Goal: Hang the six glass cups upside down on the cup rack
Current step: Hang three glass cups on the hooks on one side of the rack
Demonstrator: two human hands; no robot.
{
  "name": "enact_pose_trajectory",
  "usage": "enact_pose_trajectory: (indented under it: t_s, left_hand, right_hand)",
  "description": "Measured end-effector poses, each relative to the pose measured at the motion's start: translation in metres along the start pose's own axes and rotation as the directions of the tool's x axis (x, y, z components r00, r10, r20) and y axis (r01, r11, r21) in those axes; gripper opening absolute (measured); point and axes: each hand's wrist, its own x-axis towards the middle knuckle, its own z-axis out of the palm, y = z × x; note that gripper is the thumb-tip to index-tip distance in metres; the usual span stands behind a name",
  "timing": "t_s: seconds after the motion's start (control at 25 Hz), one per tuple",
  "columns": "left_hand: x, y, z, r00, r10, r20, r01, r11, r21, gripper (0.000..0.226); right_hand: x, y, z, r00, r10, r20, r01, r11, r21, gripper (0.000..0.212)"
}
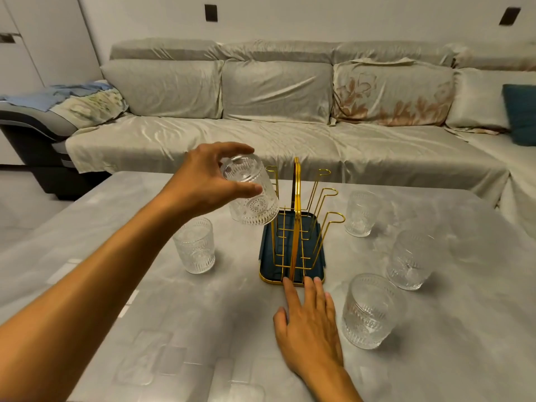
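A gold wire cup rack point(297, 227) with a dark blue tray stands mid-table. My left hand point(203, 181) grips a patterned glass cup point(252, 198) by its base, upside down and tilted, at the rack's left prongs. My right hand point(307, 320) lies flat on the table, fingers spread, fingertips touching the tray's near edge. One cup point(194, 245) stands upright left of the rack. Three more stand on the right: far point(361, 213), middle point(410, 259) and near point(369, 310).
The table point(145, 285) has a pale marbled top. A long sofa point(261, 111) covered in light fabric runs behind it, with a teal cushion point(522, 114) at the far right and folded cloths point(66, 100) on its left arm.
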Motion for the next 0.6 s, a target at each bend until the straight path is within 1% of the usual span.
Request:
enact_pose_trajectory:
  t_s: [0.2,0.32,0.48,0.6]
  left_hand:
    - [0.001,-0.003,0.017,0.996,0.0,0.088,-0.006,0.998,0.068,0.07]
    - [0.001,-0.007,0.027,0.99,-0.039,0.138,0.025,0.994,0.107,0.071]
    - [-0.001,-0.013,0.038,0.986,-0.081,0.145,0.058,0.986,0.154,0.072]
    - [-0.003,-0.019,0.045,0.979,-0.111,0.169,0.084,0.984,0.157,0.072]
  right_hand:
    - [0.001,0.001,0.0,1.0,-0.005,0.001,0.005,1.0,0.003,0.062]
    - [0.0,0.0,0.0,1.0,-0.001,-0.009,0.001,1.0,0.014,0.062]
    - [0.001,-0.001,0.0,1.0,0.002,-0.001,-0.002,1.0,0.004,0.062]
    - [0.002,-0.001,0.0,1.0,0.009,0.004,-0.009,1.0,-0.009,0.062]
